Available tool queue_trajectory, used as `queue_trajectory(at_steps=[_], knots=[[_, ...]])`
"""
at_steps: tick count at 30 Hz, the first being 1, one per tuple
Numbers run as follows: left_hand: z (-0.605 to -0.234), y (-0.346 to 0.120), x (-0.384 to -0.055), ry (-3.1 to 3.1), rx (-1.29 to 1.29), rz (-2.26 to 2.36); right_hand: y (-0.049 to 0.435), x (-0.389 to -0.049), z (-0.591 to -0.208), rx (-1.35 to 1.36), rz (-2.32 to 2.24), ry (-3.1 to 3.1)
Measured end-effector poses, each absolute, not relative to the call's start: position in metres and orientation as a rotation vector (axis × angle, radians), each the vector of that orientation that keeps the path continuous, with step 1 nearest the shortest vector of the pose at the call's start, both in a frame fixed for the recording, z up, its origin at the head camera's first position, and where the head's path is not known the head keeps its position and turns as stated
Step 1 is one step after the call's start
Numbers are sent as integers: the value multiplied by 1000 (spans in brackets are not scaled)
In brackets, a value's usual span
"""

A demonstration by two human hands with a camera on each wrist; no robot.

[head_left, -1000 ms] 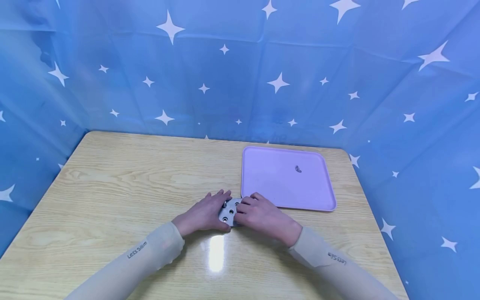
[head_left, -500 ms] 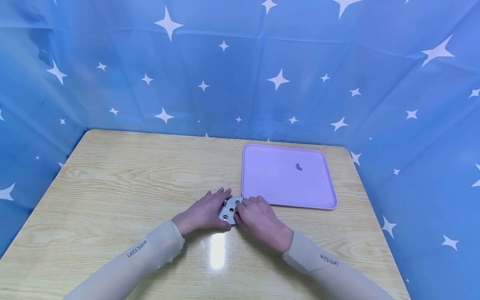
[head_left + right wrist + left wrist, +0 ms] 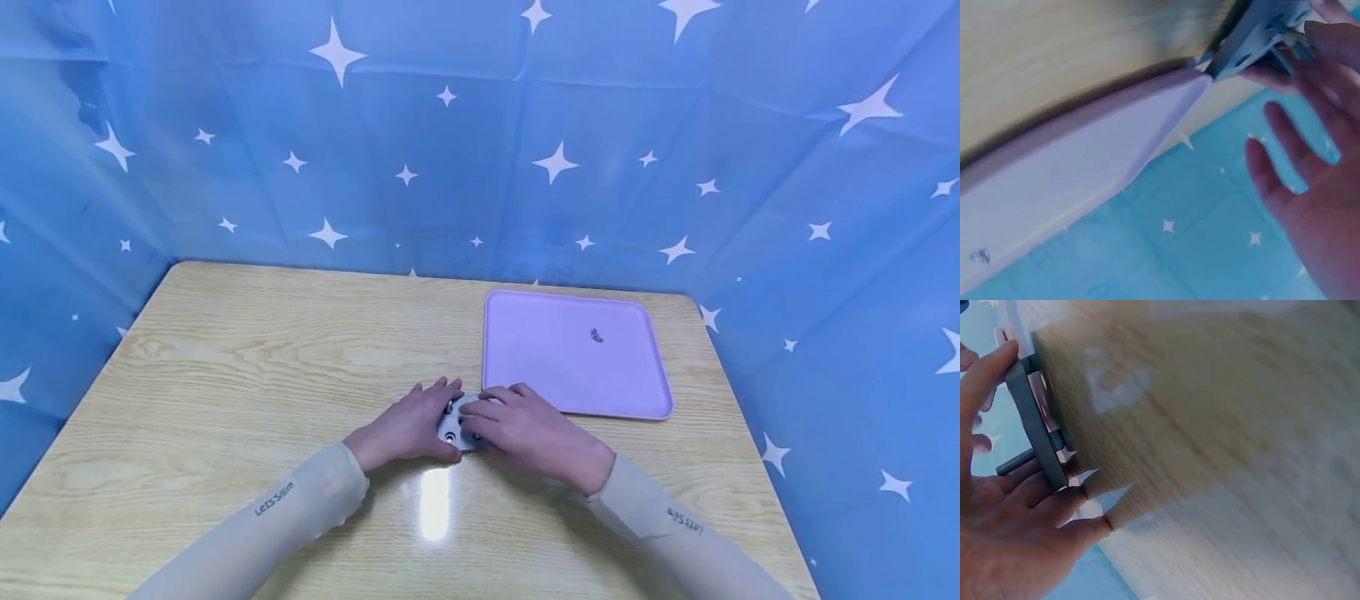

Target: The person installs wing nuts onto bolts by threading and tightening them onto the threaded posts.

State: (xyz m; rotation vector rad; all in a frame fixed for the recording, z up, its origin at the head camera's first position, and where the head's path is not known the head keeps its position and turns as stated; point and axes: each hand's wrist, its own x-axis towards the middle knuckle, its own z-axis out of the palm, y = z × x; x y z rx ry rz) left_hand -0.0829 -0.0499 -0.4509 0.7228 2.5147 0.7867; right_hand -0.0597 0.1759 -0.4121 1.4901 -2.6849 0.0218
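My left hand point(image 3: 411, 423) grips a grey metal plate point(image 3: 452, 437) by its edges, thumb on the near side and fingers on the far side. Round holes show in the plate's face. A threaded bolt point(image 3: 1015, 461) stands out of it in the left wrist view, and short bolt heads point(image 3: 1057, 439) show on its other face. Over the plate's right part lies my right hand point(image 3: 528, 437). Its thumb and forefinger pinch a small metal fastener point(image 3: 1300, 50) at the plate, partly hidden and blurred; the other fingers are spread loosely.
A lilac tray point(image 3: 555, 367) lies just right of and behind the plate, its corner close to it. On the tray is a small dark metal piece point(image 3: 597, 336). The wooden table point(image 3: 262, 358) is backed by a blue star-patterned curtain point(image 3: 480, 150).
My right hand turned at the plate: its fingers curled in tightly half a second ago, and now reach farther left over the plate. The left hand and plate have stayed put.
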Motion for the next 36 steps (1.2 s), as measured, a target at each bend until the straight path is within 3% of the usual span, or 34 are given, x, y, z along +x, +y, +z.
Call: queue_trajectory(at_steps=[5,20,28,36], knots=[[-450,-49,-83,2514,718,781,181,-64,-413,1655,-90,-2598],[-449,-49,-83,2508,696,780,180,-67,-417,1634,-83,-2570],[-450,-49,-84,2512,697,786,173,-65,-426,1521,-90,-2567],[-449,-50,-82,2519,691,780,156,-59,-436,1202,160,-2698]])
